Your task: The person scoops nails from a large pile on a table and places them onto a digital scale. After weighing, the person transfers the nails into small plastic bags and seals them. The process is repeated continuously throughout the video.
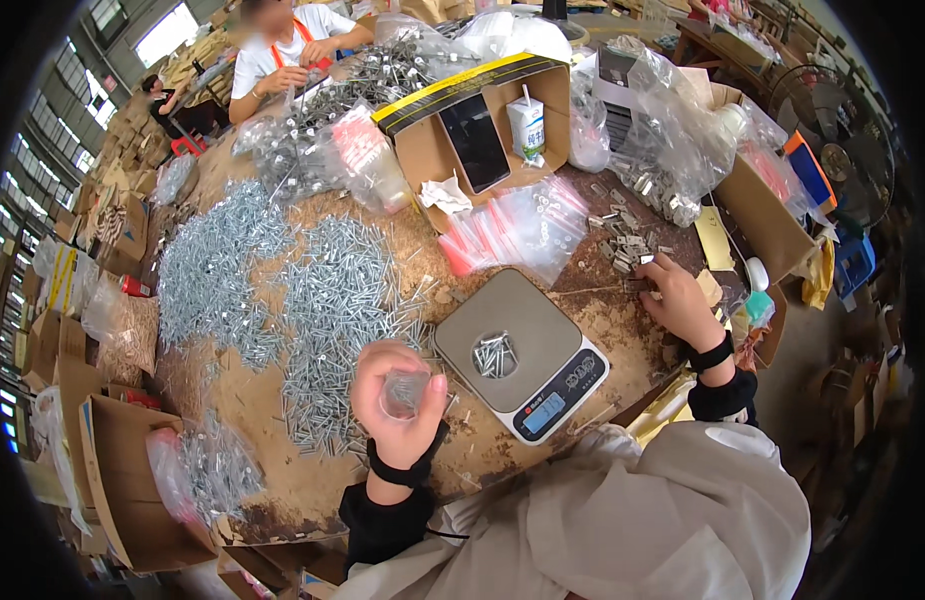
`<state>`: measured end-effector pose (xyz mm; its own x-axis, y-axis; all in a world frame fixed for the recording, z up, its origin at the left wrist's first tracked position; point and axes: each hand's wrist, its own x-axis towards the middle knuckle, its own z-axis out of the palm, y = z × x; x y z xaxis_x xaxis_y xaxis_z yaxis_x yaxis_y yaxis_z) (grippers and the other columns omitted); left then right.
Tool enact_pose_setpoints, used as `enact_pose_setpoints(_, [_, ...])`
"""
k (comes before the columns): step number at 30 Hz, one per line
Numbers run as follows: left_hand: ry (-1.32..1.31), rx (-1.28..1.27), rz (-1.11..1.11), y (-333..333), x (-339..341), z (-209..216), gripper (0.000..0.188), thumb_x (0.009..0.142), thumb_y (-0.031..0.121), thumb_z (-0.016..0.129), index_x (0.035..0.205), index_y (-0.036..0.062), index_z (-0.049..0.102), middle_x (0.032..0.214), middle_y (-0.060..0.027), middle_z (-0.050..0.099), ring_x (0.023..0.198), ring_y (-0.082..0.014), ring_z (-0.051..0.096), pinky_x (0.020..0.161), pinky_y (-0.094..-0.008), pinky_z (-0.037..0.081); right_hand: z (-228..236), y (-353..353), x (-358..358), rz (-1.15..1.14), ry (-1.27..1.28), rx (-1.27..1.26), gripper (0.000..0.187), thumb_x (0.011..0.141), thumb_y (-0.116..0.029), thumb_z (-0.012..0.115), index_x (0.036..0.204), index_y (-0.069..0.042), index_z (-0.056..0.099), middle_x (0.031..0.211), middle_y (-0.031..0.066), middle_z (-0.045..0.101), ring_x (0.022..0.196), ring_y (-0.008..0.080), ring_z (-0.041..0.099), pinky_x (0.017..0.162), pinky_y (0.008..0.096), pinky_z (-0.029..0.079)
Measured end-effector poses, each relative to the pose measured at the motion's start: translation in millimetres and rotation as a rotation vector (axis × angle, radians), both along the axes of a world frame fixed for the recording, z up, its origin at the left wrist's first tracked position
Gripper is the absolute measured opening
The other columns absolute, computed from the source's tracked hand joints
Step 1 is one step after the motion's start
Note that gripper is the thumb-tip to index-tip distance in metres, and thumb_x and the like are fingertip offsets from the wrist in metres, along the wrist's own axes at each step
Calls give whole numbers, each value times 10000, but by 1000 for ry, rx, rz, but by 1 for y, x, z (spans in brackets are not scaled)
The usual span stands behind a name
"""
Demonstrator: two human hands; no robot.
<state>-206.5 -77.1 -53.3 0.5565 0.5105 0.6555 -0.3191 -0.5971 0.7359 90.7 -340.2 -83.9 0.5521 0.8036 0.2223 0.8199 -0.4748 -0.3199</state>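
Note:
My left hand [394,395] is closed around a small clear plastic cup [402,392], just left of the scale. A digital kitchen scale [542,320] with a grey plate and lit display sits between my hands. On its plate rests a small clear dish [495,355] filled with short metal screws. My right hand [682,305] reaches to a scatter of small flat metal pieces [622,235] at the right, its thumb and forefinger pinched on one of them. Loose silver screws [337,300] form a wide heap beyond my left hand, beside a second heap [222,265].
Beyond the scale lie clear zip bags [527,225] and an open cardboard box [412,160] with a phone [474,145] and a drink carton [526,125]. Bagged parts [672,150] crowd the far right. Across the table a person [287,50] handles something. A fan [832,150] stands right.

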Motion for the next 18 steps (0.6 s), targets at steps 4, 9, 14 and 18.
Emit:
enact_pose_setpoints(4, [-31, -109, 31, -2, 2, -1, 255, 770, -11, 731, 930, 38, 539, 867, -80, 569, 797, -191, 552, 755, -320, 446, 5, -1, 1, 38, 43, -1, 240, 752, -80, 715, 964, -46, 607, 943, 148, 551, 909, 370, 594, 766, 452, 491])
enact_pose_setpoints(9, [-16, -101, 38, -2, 3, -4, 257, 773, -12, 733, 942, 30, 544, 886, -85, 565, 772, -175, 555, 733, -301, 454, 14, 5, -9, 58, -79, 76, 176, 712, -79, 730, 850, -42, 626, 921, 108, 554, 953, 336, 572, 812, 429, 487])
enact_pose_setpoints(14, [-16, -79, 54, -1, 3, -3, 248, 775, -24, 729, 937, 30, 549, 876, -90, 579, 763, -176, 562, 730, -297, 458, 17, 7, -10, 106, -125, 54, 168, 648, -69, 732, 787, -55, 639, 905, 89, 566, 953, 313, 558, 865, 417, 472])
enact_pose_setpoints(18, [8, -27, 18, 1, 1, -3, 255, 812, -25, 701, 981, 44, 523, 919, -73, 546, 794, -144, 517, 762, -292, 428, 13, 5, -10, 126, -192, 54, 183, 625, -67, 722, 790, -58, 643, 868, 90, 575, 946, 304, 556, 881, 412, 469])
